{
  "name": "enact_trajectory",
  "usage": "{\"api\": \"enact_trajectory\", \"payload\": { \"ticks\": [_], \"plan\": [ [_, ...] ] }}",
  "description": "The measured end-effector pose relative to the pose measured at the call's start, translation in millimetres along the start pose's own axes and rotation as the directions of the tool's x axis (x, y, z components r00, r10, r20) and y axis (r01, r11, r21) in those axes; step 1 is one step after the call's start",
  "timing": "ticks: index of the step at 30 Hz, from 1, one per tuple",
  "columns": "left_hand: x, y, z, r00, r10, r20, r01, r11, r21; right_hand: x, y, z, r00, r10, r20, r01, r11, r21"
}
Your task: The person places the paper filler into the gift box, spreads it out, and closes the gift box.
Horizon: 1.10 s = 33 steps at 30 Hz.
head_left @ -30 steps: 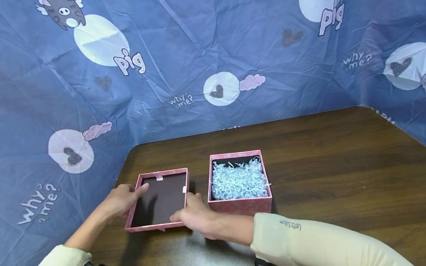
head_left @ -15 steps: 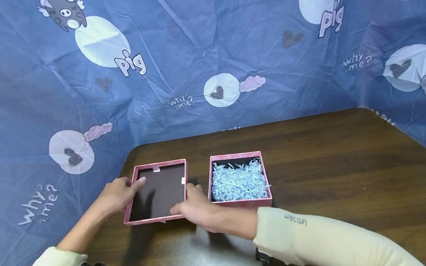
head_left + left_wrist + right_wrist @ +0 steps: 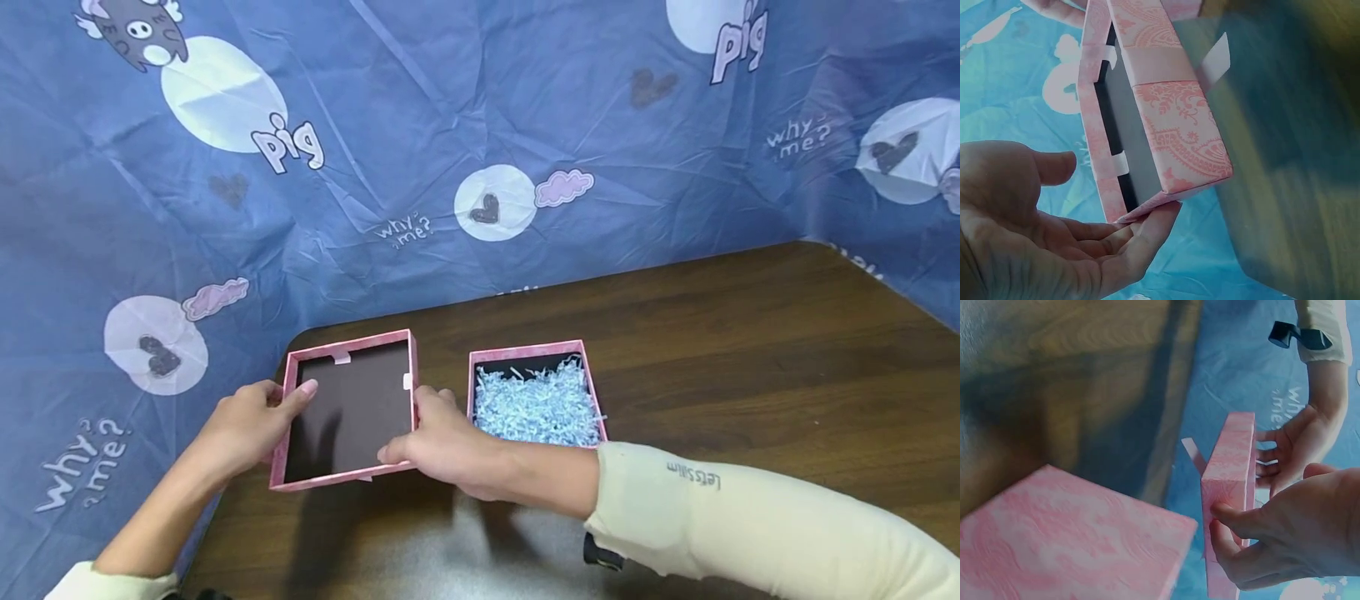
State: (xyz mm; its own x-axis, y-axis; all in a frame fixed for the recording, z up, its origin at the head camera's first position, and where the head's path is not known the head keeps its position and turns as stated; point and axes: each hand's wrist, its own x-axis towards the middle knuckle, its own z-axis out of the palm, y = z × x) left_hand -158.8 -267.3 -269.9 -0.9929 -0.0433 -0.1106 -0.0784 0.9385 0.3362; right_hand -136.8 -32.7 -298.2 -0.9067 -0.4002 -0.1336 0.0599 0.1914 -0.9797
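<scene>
A shallow pink box lid [image 3: 279, 454] with a dark inside is held up over the table, its inside turned toward the head camera. My left hand [image 3: 243, 423] holds its left side, thumb over the rim and fingers outside. At the lower right corner my right hand [image 3: 453, 446] grips the lid, thumb at the front edge. In the left wrist view, the patterned side of the lid [image 3: 1182, 119] shows a pale ribbon tab [image 3: 1215, 62] sticking out. To the right stands a pink box [image 3: 523, 349] filled with light blue shredded paper [image 3: 536, 407].
A dark wooden table [image 3: 712, 358] lies under everything. Blue printed cloth [image 3: 390, 125] hangs behind it and along the left side. My right forearm [image 3: 540, 479] crosses in front of the box and overlaps its near side.
Both hands have raised the lid away from the table and slightly left, and it tilts more toward the head camera. The box with shredded paper has stayed in place.
</scene>
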Motion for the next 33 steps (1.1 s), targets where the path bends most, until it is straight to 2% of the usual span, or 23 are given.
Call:
{"api": "enact_trajectory", "payload": {
  "ticks": [5, 11, 15, 18, 25, 30, 33],
  "plan": [
    [-1.5, 3.5, -7.0, 0.999, 0.034, -0.035, -0.034, 0.999, 0.011, 0.6, -11, -10, 0.999, 0.011, 0.031, -0.011, 1.0, -0.012],
    [-3.3, 10.0, -8.9, 0.998, 0.038, -0.053, -0.038, 0.999, -0.008, 2.4, -19, -20, 0.998, -0.057, 0.028, 0.059, 0.994, -0.09],
    [-5.3, 18.9, -4.5, 0.998, 0.043, -0.056, -0.045, 0.998, -0.036, -0.5, -19, -32, 0.994, -0.086, 0.06, 0.09, 0.993, -0.074],
    [-6.6, 29.3, -0.6, 0.997, 0.055, -0.058, -0.058, 0.996, -0.063, -4.8, -18, -44, 0.996, -0.079, 0.048, 0.083, 0.994, -0.075],
    [-8.6, 62.5, 5.2, 0.995, 0.075, -0.059, -0.084, 0.983, -0.164, -13.4, -15, -74, 0.997, -0.036, -0.062, 0.027, 0.989, -0.142],
    [-6.2, 83.6, 9.3, 0.993, 0.1, -0.063, -0.112, 0.967, -0.23, -20.9, -12, -99, 0.995, -0.062, -0.073, 0.049, 0.983, -0.176],
    [-4.5, 96.2, 15.5, 0.991, 0.124, -0.053, -0.134, 0.948, -0.288, -29.2, -8, -115, 0.996, -0.064, -0.065, 0.049, 0.976, -0.21]
  ]
}}
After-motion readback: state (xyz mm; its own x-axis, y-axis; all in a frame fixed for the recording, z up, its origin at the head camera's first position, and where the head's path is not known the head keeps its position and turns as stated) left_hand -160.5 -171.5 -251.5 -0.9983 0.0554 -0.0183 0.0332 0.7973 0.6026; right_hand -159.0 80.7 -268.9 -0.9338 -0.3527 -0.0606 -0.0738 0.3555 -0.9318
